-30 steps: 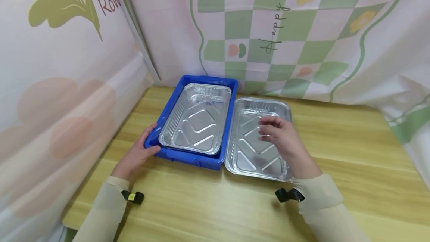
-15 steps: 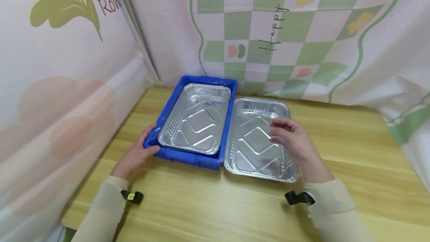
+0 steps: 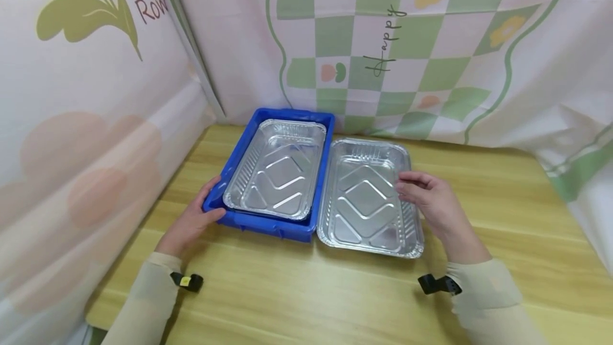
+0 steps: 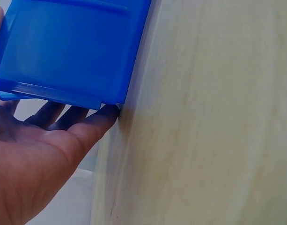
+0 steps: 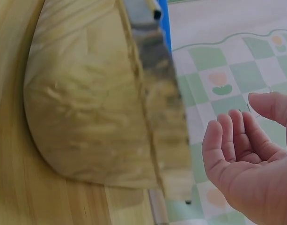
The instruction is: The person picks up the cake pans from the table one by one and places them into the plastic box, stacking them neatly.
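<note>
The left hand (image 3: 188,224), half spread, holds the blue box (image 3: 265,223) by its corner, probably to steady it around the foil tray (image 3: 281,174), while the right hand (image 3: 439,207), loosely curled and empty, is by the second tray (image 3: 365,200) on the worktop (image 3: 287,294)

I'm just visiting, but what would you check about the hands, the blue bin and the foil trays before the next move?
1. Left hand steadying the blue bin: ok, it holds the near left corner.
2. Inner foil tray within the bin's walls: ok.
3. Loose foil tray flat, open side up: ok, it lies on the table right of the bin.
4. Right hand gripping the loose foil tray: not ok, it hovers by the right edge, holding nothing.
5. Loose foil tray clear of the bin: cannot tell, their edges look too close.
6. Only one tray inside the bin: cannot tell, others could be nested underneath.
</note>
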Demonstrator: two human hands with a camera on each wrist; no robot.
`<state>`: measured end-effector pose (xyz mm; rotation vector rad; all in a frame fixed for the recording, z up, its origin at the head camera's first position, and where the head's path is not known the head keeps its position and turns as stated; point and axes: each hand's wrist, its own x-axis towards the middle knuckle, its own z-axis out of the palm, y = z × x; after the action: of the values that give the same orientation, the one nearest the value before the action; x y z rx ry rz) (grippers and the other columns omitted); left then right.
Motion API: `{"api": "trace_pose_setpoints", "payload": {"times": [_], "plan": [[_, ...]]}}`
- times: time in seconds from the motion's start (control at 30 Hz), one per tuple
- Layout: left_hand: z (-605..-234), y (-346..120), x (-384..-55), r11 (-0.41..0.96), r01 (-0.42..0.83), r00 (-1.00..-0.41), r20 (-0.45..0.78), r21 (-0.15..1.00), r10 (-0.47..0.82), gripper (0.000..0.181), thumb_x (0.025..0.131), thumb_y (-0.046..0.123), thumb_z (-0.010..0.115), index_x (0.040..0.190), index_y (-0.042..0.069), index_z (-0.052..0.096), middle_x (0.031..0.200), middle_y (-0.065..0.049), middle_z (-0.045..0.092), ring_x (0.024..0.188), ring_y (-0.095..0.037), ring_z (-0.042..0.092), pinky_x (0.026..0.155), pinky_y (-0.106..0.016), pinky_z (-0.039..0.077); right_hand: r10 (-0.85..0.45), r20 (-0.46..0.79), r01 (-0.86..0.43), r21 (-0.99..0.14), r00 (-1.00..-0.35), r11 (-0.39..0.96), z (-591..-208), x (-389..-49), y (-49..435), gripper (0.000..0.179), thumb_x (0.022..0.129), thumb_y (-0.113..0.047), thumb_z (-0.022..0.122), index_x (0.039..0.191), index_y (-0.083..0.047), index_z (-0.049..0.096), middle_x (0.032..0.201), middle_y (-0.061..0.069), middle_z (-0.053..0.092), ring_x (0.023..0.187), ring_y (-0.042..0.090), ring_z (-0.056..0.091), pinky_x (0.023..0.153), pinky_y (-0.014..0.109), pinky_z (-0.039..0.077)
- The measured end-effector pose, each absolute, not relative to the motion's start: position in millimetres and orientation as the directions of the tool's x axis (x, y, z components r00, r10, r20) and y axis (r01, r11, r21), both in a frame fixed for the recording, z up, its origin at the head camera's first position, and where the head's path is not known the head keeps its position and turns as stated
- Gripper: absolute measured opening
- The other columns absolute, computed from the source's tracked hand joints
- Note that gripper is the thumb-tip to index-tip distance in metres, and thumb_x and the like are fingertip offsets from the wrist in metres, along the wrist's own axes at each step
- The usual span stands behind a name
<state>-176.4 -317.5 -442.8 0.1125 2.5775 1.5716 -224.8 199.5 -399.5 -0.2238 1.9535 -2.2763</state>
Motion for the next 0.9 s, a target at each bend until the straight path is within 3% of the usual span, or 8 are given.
{"api": "trace_pose_setpoints", "payload": {"times": [0.33, 0.5, 0.63, 0.77, 0.9], "plan": [[-446.7, -319.0, -179.0, 0.401, 0.046, -0.990, -0.013, 0.915, 0.143, 0.078, 0.094, 0.022, 0.067, 0.157, 0.032, 0.021, 0.160, -0.019, 0.014, 0.143, -0.041, 0.015, 0.113, -0.060, 0.013, -0.122, 0.019, -0.023, -0.999, -0.992, 0.034, -402.7, -223.6, 216.1, 0.014, 0.091, -0.011, 0.071, 0.105, -0.012, 0.068, 0.096, -0.002, 0.067, 0.086, 0.010, 0.063, 0.078, 0.022, 0.053], [-445.9, -319.9, -179.2, 0.410, 0.038, -0.989, -0.024, 0.911, 0.145, 0.080, 0.094, 0.023, 0.068, 0.157, 0.033, 0.020, 0.160, -0.021, 0.013, 0.143, -0.042, 0.014, 0.112, -0.062, 0.013, -0.069, 0.024, -0.036, -0.985, -0.997, 0.168, -406.5, -222.5, 224.9, 0.028, 0.092, -0.015, 0.070, 0.115, 0.000, 0.063, 0.100, -0.002, 0.067, 0.088, 0.011, 0.063, 0.077, 0.022, 0.054], [-444.9, -319.9, -179.0, 0.411, 0.036, -0.989, -0.027, 0.911, 0.147, 0.080, 0.094, 0.023, 0.068, 0.157, 0.033, 0.019, 0.159, -0.022, 0.014, 0.143, -0.043, 0.015, 0.112, -0.062, 0.014, -0.056, 0.037, -0.053, -0.952, -0.998, 0.303, -409.5, -220.8, 232.7, 0.036, 0.095, -0.018, 0.066, 0.124, 0.002, 0.058, 0.110, -0.001, 0.063, 0.092, 0.007, 0.060, 0.078, 0.021, 0.053], [-443.3, -319.0, -178.2, 0.422, 0.016, -0.989, -0.047, 0.906, 0.138, 0.080, 0.094, 0.026, 0.067, 0.157, 0.036, 0.019, 0.160, -0.021, 0.012, 0.143, -0.043, 0.014, 0.112, -0.063, 0.013, -0.068, 0.027, -0.053, -0.907, -0.997, 0.419, -413.0, -218.3, 240.3, 0.050, 0.096, -0.026, 0.065, 0.133, 0.004, 0.052, 0.126, 0.011, 0.058, 0.095, 0.005, 0.059, 0.078, 0.018, 0.051], [-440.2, -317.5, -176.3, 0.438, -0.014, -0.989, -0.077, 0.899, 0.126, 0.079, 0.095, 0.030, 0.067, 0.156, 0.041, 0.018, 0.161, -0.020, 0.009, 0.144, -0.044, 0.011, 0.112, -0.064, 0.013, -0.085, 0.024, -0.060, -0.890, -0.996, 0.452, -419.7, -217.7, 245.7, 0.055, 0.095, -0.028, 0.066, 0.136, 0.005, 0.050, 0.135, 0.023, 0.051, 0.095, 0.004, 0.059, 0.077, 0.018, 0.051]]}}
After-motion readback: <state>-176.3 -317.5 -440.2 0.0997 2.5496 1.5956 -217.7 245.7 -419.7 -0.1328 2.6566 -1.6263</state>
